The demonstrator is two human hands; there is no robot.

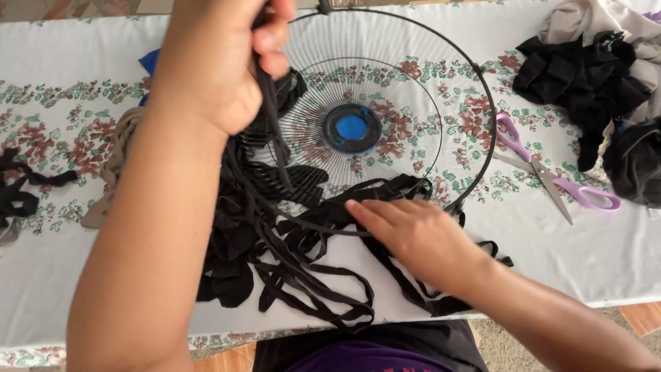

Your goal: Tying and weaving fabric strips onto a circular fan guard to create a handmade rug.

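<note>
A round black wire fan guard [441, 83] with a blue hub [352, 127] lies on the flowered tablecloth. Black fabric strips [289, 262] are woven over its left part and hang tangled toward the near table edge. My left hand [220, 62] is raised above the guard's left side and grips a black strip pulled taut upward. My right hand [413, 234] rests flat on the strips at the guard's near rim, fingers pointing left.
Purple-handled scissors [551, 176] lie right of the guard. A heap of black and beige cloth [599, 76] fills the far right corner. Beige and black strips [113, 158] lie at the left. The table's near edge [103, 341] runs below my arms.
</note>
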